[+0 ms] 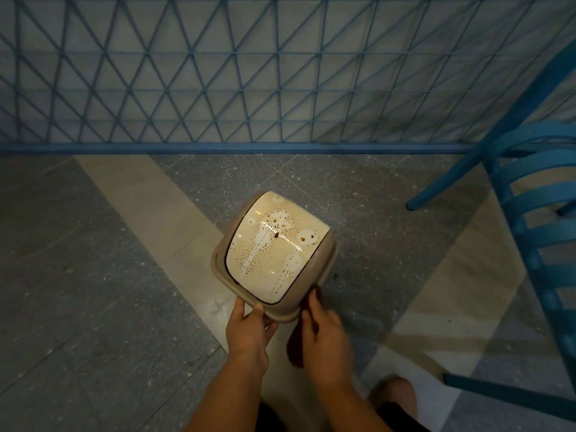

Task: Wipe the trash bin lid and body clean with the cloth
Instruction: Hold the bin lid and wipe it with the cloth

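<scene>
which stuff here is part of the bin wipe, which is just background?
Job:
bin
lid, brown-spotted
left hand, gripping the bin's rim
right hand, at the bin's side; grip blurred
No cloth in view.

Background:
blue chair
blue lattice fence
tiled floor

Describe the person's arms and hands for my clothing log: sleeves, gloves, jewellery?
Both forearms are bare up to the frame's bottom edge, no sleeves showing. The left hand and right hand wear no gloves; no rings, watch or wristband are visible. The right hand is slightly blurred.
</scene>
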The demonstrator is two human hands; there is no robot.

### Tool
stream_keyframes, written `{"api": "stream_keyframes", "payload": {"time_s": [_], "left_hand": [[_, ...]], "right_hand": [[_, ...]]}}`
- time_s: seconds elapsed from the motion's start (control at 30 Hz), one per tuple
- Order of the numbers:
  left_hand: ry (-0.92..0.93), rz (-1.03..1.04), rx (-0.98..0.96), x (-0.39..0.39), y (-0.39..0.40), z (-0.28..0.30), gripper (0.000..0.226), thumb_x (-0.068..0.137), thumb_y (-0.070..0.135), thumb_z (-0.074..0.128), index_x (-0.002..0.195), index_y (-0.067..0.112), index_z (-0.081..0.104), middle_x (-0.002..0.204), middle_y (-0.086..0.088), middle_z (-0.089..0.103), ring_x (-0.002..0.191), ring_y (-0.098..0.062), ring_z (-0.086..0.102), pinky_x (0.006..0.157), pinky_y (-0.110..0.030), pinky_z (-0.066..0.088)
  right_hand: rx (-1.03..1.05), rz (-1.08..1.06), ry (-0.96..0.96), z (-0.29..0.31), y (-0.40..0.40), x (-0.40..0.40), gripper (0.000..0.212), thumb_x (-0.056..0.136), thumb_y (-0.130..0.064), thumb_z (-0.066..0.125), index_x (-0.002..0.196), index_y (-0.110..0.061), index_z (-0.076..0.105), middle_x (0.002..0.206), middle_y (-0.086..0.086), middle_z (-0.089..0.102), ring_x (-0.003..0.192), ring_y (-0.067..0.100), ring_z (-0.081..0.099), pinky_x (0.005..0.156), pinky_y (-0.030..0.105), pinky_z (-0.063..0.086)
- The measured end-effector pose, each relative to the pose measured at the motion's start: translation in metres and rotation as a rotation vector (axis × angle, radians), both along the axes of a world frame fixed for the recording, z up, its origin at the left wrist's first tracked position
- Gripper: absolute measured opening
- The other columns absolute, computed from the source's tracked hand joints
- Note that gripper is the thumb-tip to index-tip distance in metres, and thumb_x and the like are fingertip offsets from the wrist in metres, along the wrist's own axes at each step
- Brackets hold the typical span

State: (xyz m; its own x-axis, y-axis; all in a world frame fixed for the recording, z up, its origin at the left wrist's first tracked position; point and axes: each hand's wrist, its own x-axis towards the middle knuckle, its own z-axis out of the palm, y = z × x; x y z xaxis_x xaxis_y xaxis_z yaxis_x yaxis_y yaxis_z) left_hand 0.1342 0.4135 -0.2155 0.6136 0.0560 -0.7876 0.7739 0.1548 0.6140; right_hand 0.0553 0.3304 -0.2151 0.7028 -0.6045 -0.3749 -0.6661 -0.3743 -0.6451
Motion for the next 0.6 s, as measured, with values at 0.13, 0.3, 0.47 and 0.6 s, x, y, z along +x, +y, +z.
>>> {"api": "stream_keyframes", "payload": {"time_s": [0.13,0.3,0.47,0.6], "left_hand": [[-0.006,0.004,-0.013,0.0,0.001,-0.001,0.054,0.096,0.008,0.053,0.144,0.029,0.042,0.113,-0.011,0.068,0.097,-0.025,0.067,0.081,-0.035,0.054],[-0.004,0.008,-0.003,0.0,-0.001,0.0,0.053,0.097,0.008,0.052,0.144,0.029,0.041,0.112,-0.01,0.068,0.095,-0.024,0.067,0.082,-0.036,0.054],[0.006,0.02,-0.005,-0.001,-0.004,-0.002,0.056,0.096,0.009,0.053,0.146,0.03,0.038,0.117,-0.011,0.066,0.1,-0.027,0.066,0.079,-0.035,0.053],[-0.005,0.016,-0.013,-0.001,-0.003,-0.004,0.057,0.096,0.008,0.053,0.146,0.03,0.037,0.118,-0.012,0.065,0.1,-0.026,0.065,0.077,-0.033,0.053]], "right_hand": [[-0.044,0.115,0.04,-0.002,0.005,-0.014,0.045,0.099,-0.036,0.035,0.14,-0.05,0.023,0.11,-0.001,0.051,0.086,0.015,0.058,0.069,0.023,0.044],[-0.072,-0.034,0.056,0.0,-0.026,0.01,0.043,0.099,-0.035,0.035,0.14,-0.048,0.03,0.118,0.002,0.051,0.089,0.018,0.06,0.074,0.029,0.049],[0.055,0.037,0.05,0.004,0.015,-0.006,0.05,0.099,-0.035,0.032,0.143,-0.05,0.013,0.127,0.003,0.049,0.103,0.015,0.056,0.084,0.024,0.045],[0.058,0.096,0.091,0.004,0.013,-0.013,0.051,0.1,-0.033,0.03,0.143,-0.049,0.01,0.124,0.003,0.048,0.098,0.016,0.056,0.082,0.025,0.045]]}}
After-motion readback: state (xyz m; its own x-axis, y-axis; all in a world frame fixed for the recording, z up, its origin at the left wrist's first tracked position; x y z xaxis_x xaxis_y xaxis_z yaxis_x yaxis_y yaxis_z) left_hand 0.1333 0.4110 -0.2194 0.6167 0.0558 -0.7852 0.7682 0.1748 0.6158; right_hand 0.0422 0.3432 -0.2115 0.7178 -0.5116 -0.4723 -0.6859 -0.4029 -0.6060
